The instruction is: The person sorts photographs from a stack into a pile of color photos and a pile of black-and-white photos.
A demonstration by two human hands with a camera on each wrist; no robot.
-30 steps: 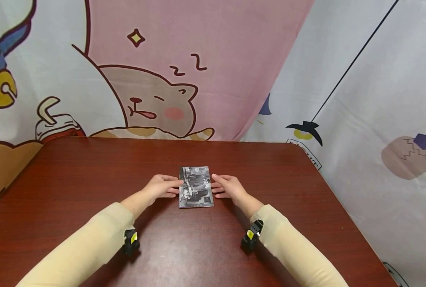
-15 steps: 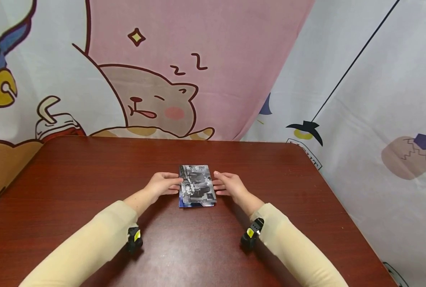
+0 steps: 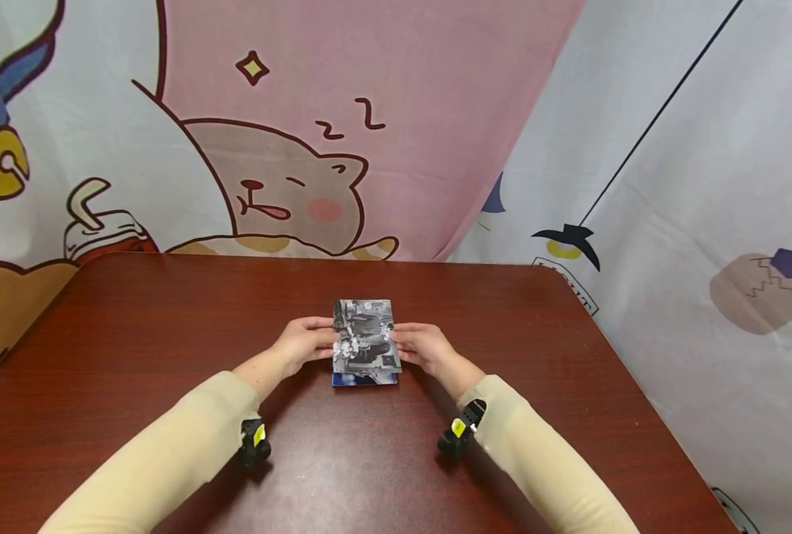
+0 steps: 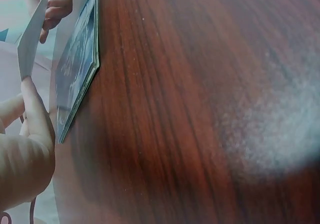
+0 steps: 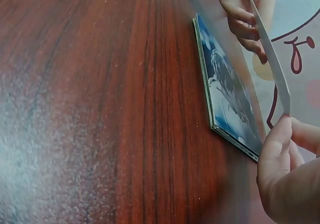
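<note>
Just above a glossy, reddish-brown wooden counter (image 3: 342,445), a thin, rectangular card with a black-and-white photograph on its face (image 3: 365,334) is held between two bare hands. The left hand (image 3: 302,343) pinches its left edge and the right hand (image 3: 429,346) pinches the opposite edge, thumbs on the near side and fingers behind, as both wrist views show. Beneath it, lying flat on the counter, is a neat stack of blue-and-white printed cards (image 5: 227,91); the wrist views show a gap between card and stack, so the two are apart. From this, the step in hand appears to be lifting the top card off the pile. The next move probably calls for an even pinch at both edges, enough clearance not to drag the stack, and a steady carry without bending the card.
</note>
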